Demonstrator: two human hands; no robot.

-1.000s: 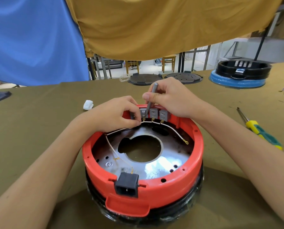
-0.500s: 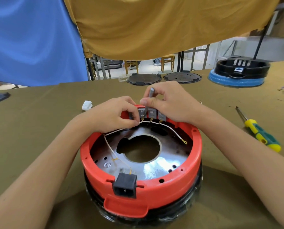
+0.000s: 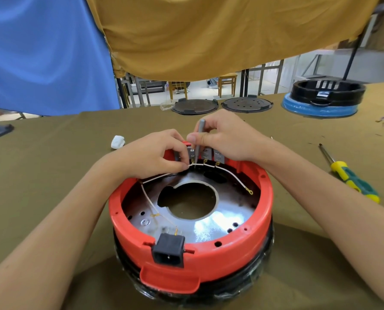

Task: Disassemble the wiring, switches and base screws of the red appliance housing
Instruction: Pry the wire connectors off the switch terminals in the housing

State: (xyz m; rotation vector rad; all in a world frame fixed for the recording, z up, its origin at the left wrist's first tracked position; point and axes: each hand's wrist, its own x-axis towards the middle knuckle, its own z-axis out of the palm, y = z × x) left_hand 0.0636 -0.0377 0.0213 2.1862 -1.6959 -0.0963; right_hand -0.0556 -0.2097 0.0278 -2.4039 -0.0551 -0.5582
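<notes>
Head view: we see the red housing (image 3: 209,256) upside down on the olive tabletop (image 3: 52,180), directly in front of us, its black power socket (image 3: 168,251) facing us. At the far rim sit the grey switches (image 3: 209,154). Our left hand (image 3: 155,157) pinches the white wire (image 3: 157,176) just below them. Our right hand (image 3: 226,139) grips a thin grey tool (image 3: 200,133), held upright, its tip seemingly at the leftmost switch terminal. A yellow-green screwdriver (image 3: 352,177) lies well apart to the right
</notes>
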